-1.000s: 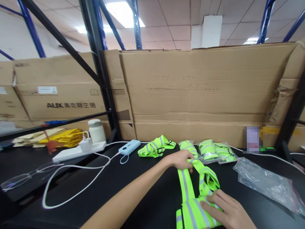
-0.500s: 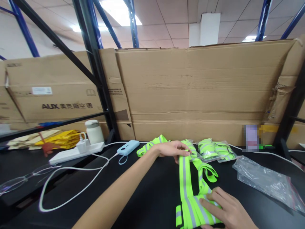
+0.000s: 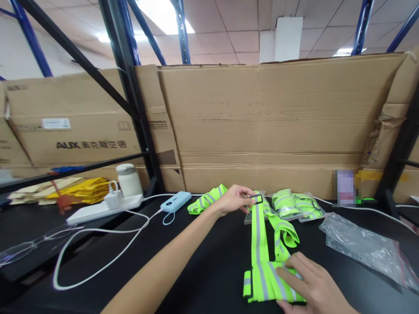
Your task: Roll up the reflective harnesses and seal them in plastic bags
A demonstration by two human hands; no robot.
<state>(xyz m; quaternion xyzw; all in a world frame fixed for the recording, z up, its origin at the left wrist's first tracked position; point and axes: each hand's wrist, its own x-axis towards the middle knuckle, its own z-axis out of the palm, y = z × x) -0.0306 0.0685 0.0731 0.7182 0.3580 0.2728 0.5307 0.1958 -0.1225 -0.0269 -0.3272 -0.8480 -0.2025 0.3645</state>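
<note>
A neon-yellow reflective strap [image 3: 260, 244] with a grey stripe runs up from a flat folded bundle on the black table. My left hand [image 3: 236, 199] is closed in a pinch at the strap's upper end, beside a black rectangular buckle [image 3: 256, 199]. At the lower right, my right hand [image 3: 312, 281] grips the folded part, its fingers on top and its thumb at the near edge. A looser loop of the webbing [image 3: 285, 231] curls to the right of the raised length.
Behind lie bagged reflective straps [image 3: 284, 203] and a loose folded strap [image 3: 209, 198]. Clear plastic bags [image 3: 363, 246] rest at right. To the left are a blue power bank [image 3: 176, 202], a white cable [image 3: 98, 231], a power strip [image 3: 104, 208] and a bottle [image 3: 129, 181]. Cardboard [image 3: 262, 117] walls the back.
My left hand has shifted slightly up, and the black buckle now shows at the strap's end. The folded bundle has moved up a little; my right hand stays on it.
</note>
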